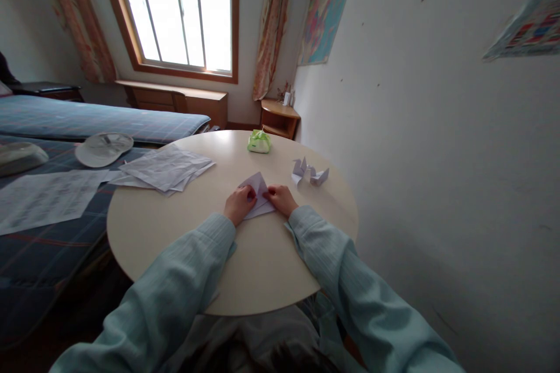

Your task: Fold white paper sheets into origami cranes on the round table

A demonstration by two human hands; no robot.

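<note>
While the paper [259, 182] peaks away between them, left hand [240, 204] and right hand [283, 199] pinch its sides. Both seem closed.

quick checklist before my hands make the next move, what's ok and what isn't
1. Left hand gripping the folded paper: ok, at its left side
2. Right hand gripping it: ok, at its right side
3. Folded paper figures apart from both hands: ok, off to the right
4. Loose sheets fully on the round table: not ok, overhanging its left edge
5. Creases sharp: cannot tell, too small
</note>
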